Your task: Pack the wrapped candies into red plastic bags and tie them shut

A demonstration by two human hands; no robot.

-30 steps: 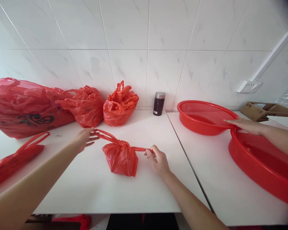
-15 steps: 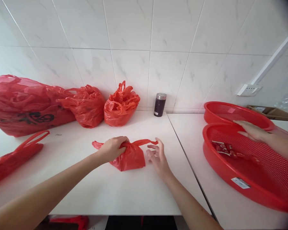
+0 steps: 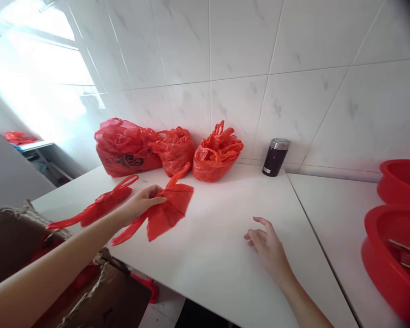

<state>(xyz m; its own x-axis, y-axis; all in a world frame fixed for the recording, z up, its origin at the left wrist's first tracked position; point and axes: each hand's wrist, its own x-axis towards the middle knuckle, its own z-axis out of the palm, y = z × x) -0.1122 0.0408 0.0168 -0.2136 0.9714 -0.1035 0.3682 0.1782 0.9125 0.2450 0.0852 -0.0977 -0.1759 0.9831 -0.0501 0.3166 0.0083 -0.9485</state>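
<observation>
My left hand [image 3: 145, 202] grips a small tied red plastic bag [image 3: 169, 210] by its gathered top, holding it over the left part of the white table [image 3: 222, 246]. The bag's body fans out to the right of my fingers, with one loose handle pointing up and another hanging down to the left. Over the table's right part, my right hand [image 3: 266, 246] is apart from the bag, fingers loosely curled and spread with nothing between them. A flat red bag [image 3: 105, 205] with long handles lies beyond my left forearm.
Large red bag [image 3: 123, 150], two bunched red bags [image 3: 176, 150] [image 3: 217, 157] and a dark tumbler [image 3: 276, 158] stand along the tiled wall. Red baskets [image 3: 389, 255] are at right. An open cardboard box [image 3: 123, 291] sits below the table's left edge.
The view has swung left, bringing the cardboard box into sight. My left hand has lifted the small bag off the table and leftward. My right hand is farther from it.
</observation>
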